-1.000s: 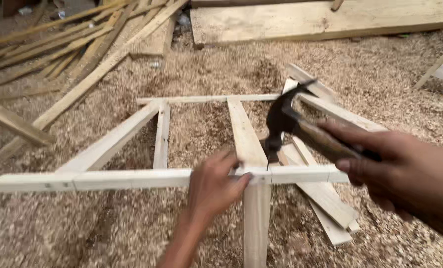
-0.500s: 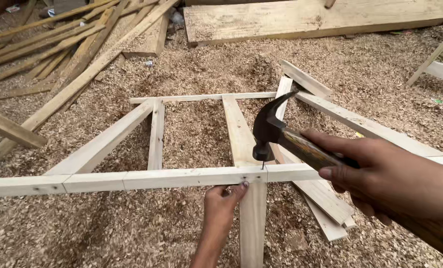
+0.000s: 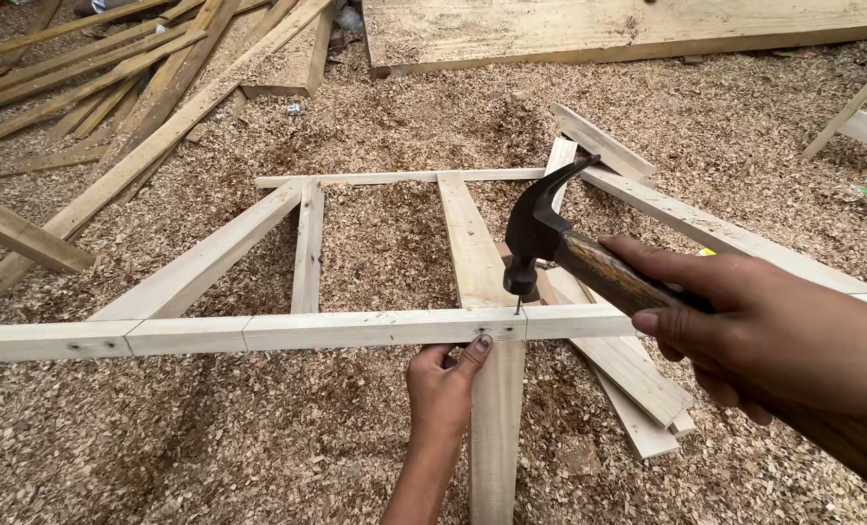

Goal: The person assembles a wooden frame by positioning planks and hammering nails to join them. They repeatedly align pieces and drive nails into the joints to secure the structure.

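Observation:
A pale wooden frame [image 3: 356, 329] of nailed slats lies on sawdust. My right hand [image 3: 774, 331] grips the brown handle of a black claw hammer [image 3: 536, 238]. The hammer's face rests on a small nail [image 3: 517, 305] standing in the near cross slat, where the slat meets a vertical plank [image 3: 474, 253]. My left hand [image 3: 445, 384] sits just below that slat, with the thumb pressed up against its front edge beside the joint. It holds nothing else.
Sawdust and wood shavings cover the ground. Loose long slats [image 3: 113, 87] lie piled at the upper left, a wide board [image 3: 628, 29] crosses the top, and short offcuts [image 3: 628, 379] lie under the frame's right side. Another slat [image 3: 847, 112] leans at the right edge.
The hammer head has come down from above the frame onto the nail. My left hand slid down off the top of the slat to its near edge.

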Action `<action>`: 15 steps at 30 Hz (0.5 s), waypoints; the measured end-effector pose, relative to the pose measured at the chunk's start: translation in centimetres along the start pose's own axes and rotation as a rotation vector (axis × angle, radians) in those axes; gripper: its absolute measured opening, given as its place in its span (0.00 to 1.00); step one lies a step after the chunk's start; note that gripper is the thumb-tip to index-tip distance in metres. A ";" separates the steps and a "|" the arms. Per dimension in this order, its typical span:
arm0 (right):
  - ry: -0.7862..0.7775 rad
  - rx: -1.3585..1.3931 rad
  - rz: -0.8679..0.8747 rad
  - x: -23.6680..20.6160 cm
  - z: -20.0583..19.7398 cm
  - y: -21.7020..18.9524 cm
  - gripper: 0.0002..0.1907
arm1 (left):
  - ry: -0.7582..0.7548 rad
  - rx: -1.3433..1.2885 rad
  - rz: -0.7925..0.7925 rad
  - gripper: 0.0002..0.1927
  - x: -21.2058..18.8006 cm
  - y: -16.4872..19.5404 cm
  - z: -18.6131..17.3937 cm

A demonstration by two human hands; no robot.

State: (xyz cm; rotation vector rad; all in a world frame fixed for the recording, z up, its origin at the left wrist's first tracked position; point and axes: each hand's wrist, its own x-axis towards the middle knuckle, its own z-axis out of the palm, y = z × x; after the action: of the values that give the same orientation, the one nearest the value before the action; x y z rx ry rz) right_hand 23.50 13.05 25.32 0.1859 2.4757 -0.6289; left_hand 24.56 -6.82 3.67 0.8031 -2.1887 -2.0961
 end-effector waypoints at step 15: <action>0.000 -0.104 0.048 -1.1 -0.1 -1.0 0.37 | -0.110 0.065 0.065 0.28 0.3 -0.2 -0.9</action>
State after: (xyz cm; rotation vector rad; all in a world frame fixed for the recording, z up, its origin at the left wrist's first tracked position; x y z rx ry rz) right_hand 24.08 12.25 26.35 0.2040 2.4886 -0.4790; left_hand 24.70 -7.79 3.47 0.6254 -2.3144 -2.0968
